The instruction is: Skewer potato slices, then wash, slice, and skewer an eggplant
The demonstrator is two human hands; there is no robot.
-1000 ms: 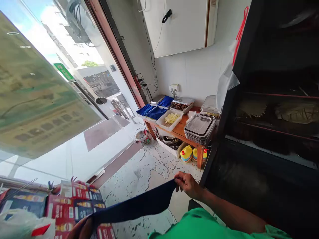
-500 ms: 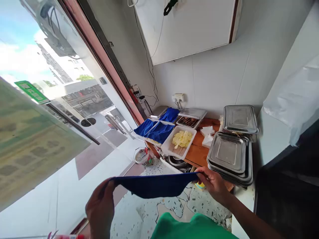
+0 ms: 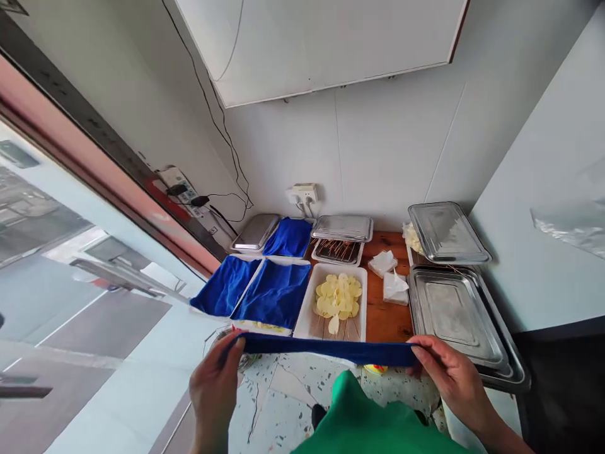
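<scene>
A dark blue cloth [image 3: 326, 349] is stretched nearly level between my two hands, in front of the table's near edge. My left hand [image 3: 215, 372] pinches its left end with thumb and fingers. At the other end, my right hand [image 3: 451, 372] grips the cloth's corner. Just beyond it stands a white tub [image 3: 309, 315] of pale yellow round slices on skewers [image 3: 338, 296]. Left of that tub, blue cloths [image 3: 274, 293] cover further white containers, with some yellow food showing at one near rim.
Stacked metal trays [image 3: 463, 315] lie at the right of the wooden table [image 3: 382, 321]. Behind the tub is a lidded tray of skewers [image 3: 336, 251]. Tissue packs [image 3: 394, 287] lie beside it. A power strip [image 3: 184, 192] and cables hang at left; a white cabinet [image 3: 340, 44] juts out overhead.
The view has swung right and closer to the table. The held cloth is pulled straighter and wider, its hanging middle now narrower, and both hands still hold it.
</scene>
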